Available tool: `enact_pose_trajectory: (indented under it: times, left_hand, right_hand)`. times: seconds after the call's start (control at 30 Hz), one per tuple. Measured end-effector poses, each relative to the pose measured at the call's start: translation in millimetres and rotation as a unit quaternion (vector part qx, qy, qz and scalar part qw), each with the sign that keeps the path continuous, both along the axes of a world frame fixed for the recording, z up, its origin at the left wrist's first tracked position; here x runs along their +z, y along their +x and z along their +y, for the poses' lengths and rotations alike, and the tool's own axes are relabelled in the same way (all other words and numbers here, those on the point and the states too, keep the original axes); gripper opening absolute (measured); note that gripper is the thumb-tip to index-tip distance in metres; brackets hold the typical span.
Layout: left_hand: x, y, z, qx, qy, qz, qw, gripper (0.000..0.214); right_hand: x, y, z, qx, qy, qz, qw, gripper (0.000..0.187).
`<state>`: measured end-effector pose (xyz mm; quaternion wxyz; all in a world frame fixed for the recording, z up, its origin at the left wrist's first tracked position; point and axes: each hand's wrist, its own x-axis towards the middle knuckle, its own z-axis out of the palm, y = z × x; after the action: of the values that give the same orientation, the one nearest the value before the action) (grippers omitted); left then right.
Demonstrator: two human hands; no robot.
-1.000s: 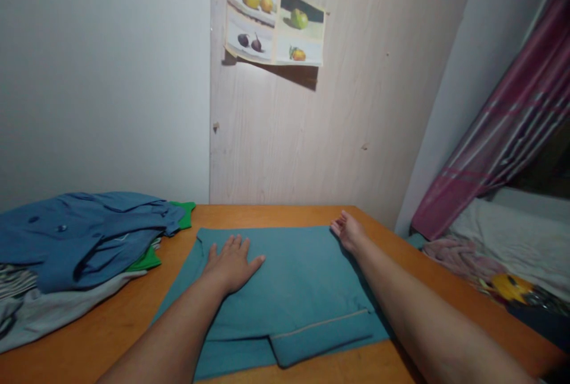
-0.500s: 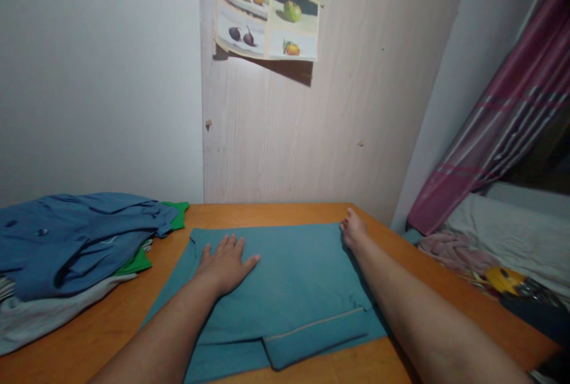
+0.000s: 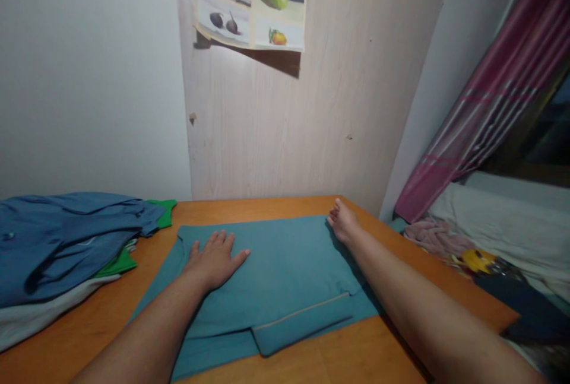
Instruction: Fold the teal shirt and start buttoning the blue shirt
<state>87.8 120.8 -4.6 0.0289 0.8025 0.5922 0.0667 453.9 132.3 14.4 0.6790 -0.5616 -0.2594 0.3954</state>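
A folded teal garment (image 3: 285, 277) lies flat on the orange wooden table (image 3: 356, 354). My left hand (image 3: 214, 259) rests palm down on its left half, fingers stretched out and slightly spread. My right hand (image 3: 342, 224) is at the garment's far right corner, fingers drawn together at the cloth's edge; I cannot make out whether it pinches the cloth. Both forearms reach across the table from the near edge.
A pile of clothes sits at the table's left: a blue buttoned shirt (image 3: 66, 235) on top, a green piece (image 3: 116, 262) and a grey one (image 3: 40, 319) beneath. A fruit poster (image 3: 249, 7) hangs on the wall. A bed with clutter (image 3: 481, 259) and a striped curtain (image 3: 485, 93) lie to the right.
The view has drifted right and slightly down. Both hands stay on the teal garment; the right hand's fingers have drawn closer together at the far corner.
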Motion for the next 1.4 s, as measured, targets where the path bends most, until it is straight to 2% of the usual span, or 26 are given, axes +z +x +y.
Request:
enact_pose_trajectory:
  times: [0.13, 0.23, 0.37, 0.47, 0.57, 0.67, 0.73, 0.87, 1.0, 1.07, 1.13, 1.27, 1.33, 1.4]
  left_hand:
    - [-4.1, -2, 6, -0.003, -0.006, 0.008, 1.0, 0.093]
    - [-6.6, -3, 11, -0.007, -0.006, 0.011, 1.0, 0.095]
    - [-6.4, -3, 12, -0.007, -0.008, 0.008, 1.0, 0.095]
    - [-5.2, -2, 12, -0.007, -0.009, 0.01, 1.0, 0.094]
    - [-4.2, -2, 12, -0.01, -0.007, 0.011, 1.0, 0.094]
    - [-3.3, -3, 11, -0.009, -0.001, 0.016, 1.0, 0.093]
    - [-2.7, -3, 11, -0.01, 0.005, 0.017, 1.0, 0.091]
    - [-2.7, -3, 12, -0.014, 0.007, 0.017, 1.0, 0.091]
    - [-4.2, -3, 16, -0.015, 0.005, 0.016, 1.0, 0.091]
    - [-5.1, -4, 17, -0.017, 0.004, 0.011, 1.0, 0.092]
    - [-6.0, -4, 18, -0.019, 0.006, 0.004, 1.0, 0.093]
    - [-7.5, -6, 21, -0.024, 0.01, -0.001, 1.0, 0.093]
    - [-7.8, -6, 22, -0.024, 0.006, 0.005, 1.0, 0.094]
    - [-7.9, -7, 23, -0.023, 0.002, 0.012, 1.0, 0.094]
  right_hand:
    - [-14.3, -22, -22, 0.017, -0.016, 0.04, 0.999, 0.028]
    - [-21.7, -25, -40, 0.006, -0.02, 0.052, 0.998, 0.024]
    - [-8.5, -4, -56, -0.056, -0.014, 0.05, 0.997, 0.023]
    - [7.3, 3, -67, -0.071, 0.001, 0.057, 0.996, 0.028]
    - [10.1, -13, -85, -0.031, 0.022, 0.072, 0.997, 0.034]
    - [-3.7, -39, -106, 0.055, 0.031, 0.103, 0.993, 0.037]
    - [-15.3, -50, -115, 0.067, 0.018, 0.114, 0.991, 0.035]
    - [-23.5, -41, -122, -0.005, 0.01, 0.099, 0.995, 0.027]
    - [-12.4, -15, -123, -0.092, 0.005, 0.079, 0.993, 0.027]
    - [-6.6, -13, -126, -0.099, 0.013, 0.079, 0.992, 0.028]
    - [-3.9, -20, -133, -0.063, 0.033, 0.091, 0.993, 0.031]
    - [-10.1, -55, -147, 0.064, 0.05, 0.119, 0.99, 0.038]
    - [-16.7, -69, -152, 0.076, 0.037, 0.117, 0.99, 0.033]
    - [-22.4, -72, -152, 0.056, 0.036, 0.116, 0.991, 0.025]
